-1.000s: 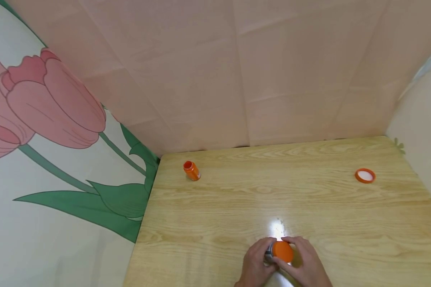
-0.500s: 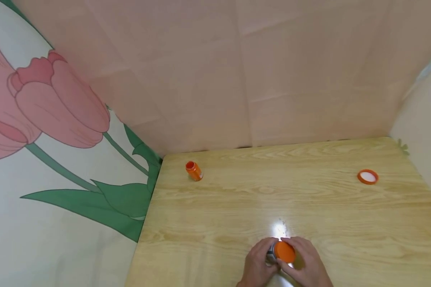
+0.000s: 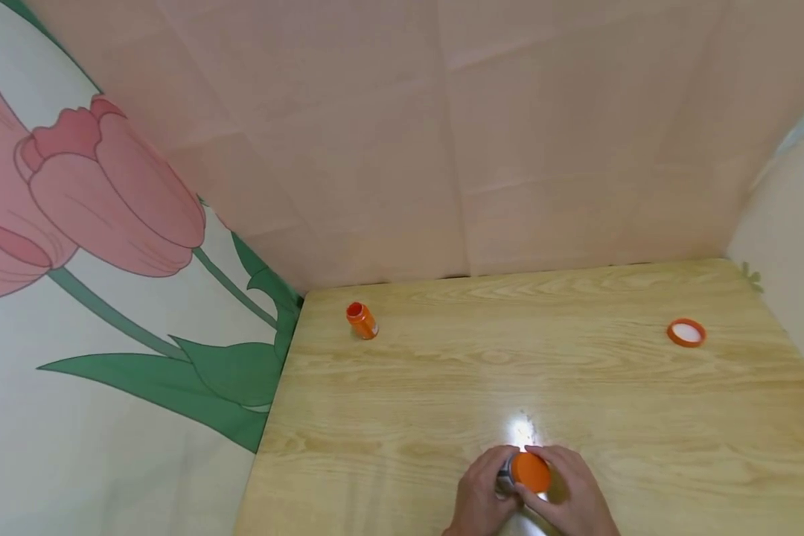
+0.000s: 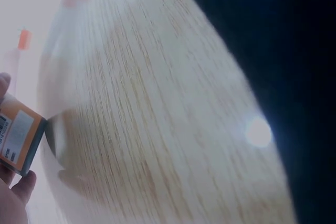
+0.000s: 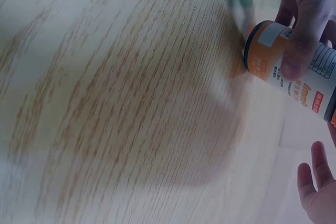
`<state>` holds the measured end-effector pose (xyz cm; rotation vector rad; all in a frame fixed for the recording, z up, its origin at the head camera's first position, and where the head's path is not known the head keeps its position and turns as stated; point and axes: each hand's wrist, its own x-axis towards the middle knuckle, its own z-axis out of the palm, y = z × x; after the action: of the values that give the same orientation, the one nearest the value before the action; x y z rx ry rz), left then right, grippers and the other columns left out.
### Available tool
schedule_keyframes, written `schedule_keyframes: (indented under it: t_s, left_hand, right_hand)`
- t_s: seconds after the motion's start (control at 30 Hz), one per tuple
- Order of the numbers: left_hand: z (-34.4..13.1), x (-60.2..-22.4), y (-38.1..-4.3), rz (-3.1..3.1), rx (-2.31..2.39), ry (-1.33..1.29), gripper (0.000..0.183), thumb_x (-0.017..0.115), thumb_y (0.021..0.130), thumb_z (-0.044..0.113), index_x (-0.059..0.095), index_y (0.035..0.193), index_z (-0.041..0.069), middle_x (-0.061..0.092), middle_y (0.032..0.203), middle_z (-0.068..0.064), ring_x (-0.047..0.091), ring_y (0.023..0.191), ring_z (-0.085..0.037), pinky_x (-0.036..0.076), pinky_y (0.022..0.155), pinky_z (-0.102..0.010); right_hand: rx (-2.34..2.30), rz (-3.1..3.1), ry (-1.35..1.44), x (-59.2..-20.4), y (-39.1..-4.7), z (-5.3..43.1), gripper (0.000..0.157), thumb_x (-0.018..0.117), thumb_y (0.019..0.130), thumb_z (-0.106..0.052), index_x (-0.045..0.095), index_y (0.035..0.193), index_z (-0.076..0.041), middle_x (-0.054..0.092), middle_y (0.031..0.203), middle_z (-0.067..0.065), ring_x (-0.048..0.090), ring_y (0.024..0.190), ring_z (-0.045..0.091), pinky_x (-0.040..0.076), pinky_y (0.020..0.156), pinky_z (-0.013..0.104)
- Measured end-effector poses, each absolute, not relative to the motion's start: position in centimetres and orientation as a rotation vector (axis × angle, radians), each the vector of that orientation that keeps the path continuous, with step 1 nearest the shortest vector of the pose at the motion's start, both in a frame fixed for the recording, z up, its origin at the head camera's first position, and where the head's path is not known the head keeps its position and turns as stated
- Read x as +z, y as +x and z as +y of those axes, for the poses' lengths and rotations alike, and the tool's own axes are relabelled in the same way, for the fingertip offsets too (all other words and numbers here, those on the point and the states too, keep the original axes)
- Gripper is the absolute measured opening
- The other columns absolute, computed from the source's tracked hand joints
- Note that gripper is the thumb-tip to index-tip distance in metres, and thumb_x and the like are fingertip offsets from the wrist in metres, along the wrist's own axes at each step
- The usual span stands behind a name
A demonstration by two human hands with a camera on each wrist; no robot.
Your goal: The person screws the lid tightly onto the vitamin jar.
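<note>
Low in the head view, both hands meet around a canister (image 3: pixel 507 473) with an orange lid (image 3: pixel 531 472). My left hand (image 3: pixel 484 491) grips the canister's body, fingers on the far side and thumb on the near side. My right hand (image 3: pixel 571 487) pinches the lid between thumb and forefinger. The canister lies tilted, lid toward the right. In the right wrist view the canister (image 5: pixel 286 66) shows an orange and white printed label and dark rims, with the left thumb across it; part of the right hand (image 5: pixel 321 195) shows below.
On a wood-grain table (image 3: pixel 442 387), a small orange jar (image 3: pixel 362 321) with an uncovered mouth stands at the back left. A red-orange ring-shaped lid (image 3: pixel 686 333) with a white middle lies at the back right. Walls and a pinkish sheet (image 3: pixel 455 149) border the table.
The head view has shifted slightly to the left, so the table things appear a little further right. Both hands keep the same hold on the canister and lid.
</note>
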<state>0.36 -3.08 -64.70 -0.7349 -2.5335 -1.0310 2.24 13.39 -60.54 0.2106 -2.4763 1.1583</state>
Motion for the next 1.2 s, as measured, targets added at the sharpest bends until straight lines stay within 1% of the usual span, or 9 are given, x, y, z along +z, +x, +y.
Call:
schedule_keyframes:
  t_s: [0.13,0.23,0.43,0.57,0.73,0.83,0.97,1.1,1.2]
  left_hand:
    - [-3.1,-64.8,0.3,-2.545,-1.010,-0.722,0.070,0.090,0.066,0.021,0.058,0.127,0.024,0.065,0.123,0.010,0.064,0.112,-0.003,0.049,0.099,-0.017]
    - [-3.1,-64.8,0.2,-2.547,-1.011,-0.719,0.071,0.090,0.065,0.021,0.058,0.128,0.024,0.066,0.123,0.010,0.064,0.112,-0.003,0.049,0.098,-0.017]
    - [-3.2,-65.1,0.2,-2.520,-1.031,-0.741,0.072,0.090,0.064,0.019,0.058,0.128,0.023,0.065,0.123,0.010,0.064,0.113,-0.004,0.048,0.100,-0.016]
    - [-3.3,-65.1,0.1,-2.508,-1.056,-0.754,0.070,0.090,0.066,0.019,0.057,0.128,0.023,0.065,0.123,0.010,0.063,0.114,-0.005,0.048,0.100,-0.016]
    - [-3.3,-64.9,0.1,-2.480,-1.036,-0.770,0.071,0.090,0.064,0.020,0.058,0.128,0.020,0.066,0.122,0.007,0.064,0.112,-0.005,0.048,0.099,-0.016]
    - [-3.2,-64.7,0.1,-2.481,-1.029,-0.775,0.074,0.091,0.062,0.020,0.058,0.128,0.020,0.066,0.122,0.007,0.065,0.111,-0.005,0.048,0.099,-0.016]
    - [-3.2,-64.6,0.1,-2.486,-0.995,-0.781,0.075,0.092,0.061,0.019,0.058,0.128,0.020,0.067,0.121,0.007,0.065,0.110,-0.006,0.049,0.098,-0.016]
    - [-3.1,-64.6,0.2,-2.493,-0.987,-0.776,0.074,0.092,0.061,0.019,0.059,0.127,0.020,0.067,0.121,0.007,0.065,0.110,-0.006,0.049,0.098,-0.016]
    - [-3.1,-64.6,0.2,-2.506,-1.007,-0.764,0.073,0.092,0.061,0.019,0.059,0.127,0.022,0.067,0.121,0.007,0.065,0.111,-0.005,0.049,0.099,-0.016]
  right_hand:
    - [1.187,-2.430,0.238,-60.6,2.1,13.3,0.060,0.095,0.050,-0.016,0.072,0.105,-0.008,0.070,0.098,0.001,0.046,0.101,-0.009,0.029,0.091,0.003]
    - [1.206,-2.420,0.221,-60.6,2.0,13.2,0.060,0.095,0.050,-0.016,0.071,0.105,-0.009,0.068,0.097,0.000,0.045,0.101,-0.011,0.028,0.091,0.001]
    - [1.216,-2.423,0.200,-60.3,2.1,13.1,0.059,0.095,0.051,-0.017,0.071,0.104,-0.010,0.068,0.097,-0.003,0.046,0.099,-0.008,0.030,0.090,0.003]
    - [1.230,-2.416,0.246,-60.3,1.9,13.3,0.060,0.095,0.052,-0.018,0.070,0.106,-0.009,0.068,0.098,-0.002,0.046,0.101,-0.009,0.029,0.092,0.003]
    - [1.256,-2.404,0.432,-60.8,1.8,14.0,0.077,0.095,0.053,-0.018,0.064,0.122,-0.005,0.066,0.115,0.005,0.040,0.118,-0.012,0.023,0.101,0.001]
    - [1.266,-2.382,0.548,-61.0,1.6,14.5,0.084,0.093,0.055,-0.013,0.059,0.131,-0.003,0.063,0.124,0.006,0.038,0.126,-0.010,0.022,0.106,0.002]
    - [1.265,-2.331,0.612,-61.3,1.5,14.8,0.078,0.091,0.054,-0.009,0.063,0.127,-0.005,0.063,0.119,0.003,0.042,0.122,-0.007,0.025,0.106,0.003]
    - [1.250,-2.277,0.606,-61.6,1.4,14.8,0.067,0.092,0.056,-0.016,0.068,0.117,-0.006,0.066,0.111,0.001,0.046,0.116,-0.007,0.027,0.104,0.003]
    - [1.249,-2.257,0.582,-61.6,1.4,14.7,0.064,0.093,0.057,-0.020,0.069,0.115,-0.005,0.067,0.108,0.001,0.047,0.115,-0.007,0.028,0.104,0.004]
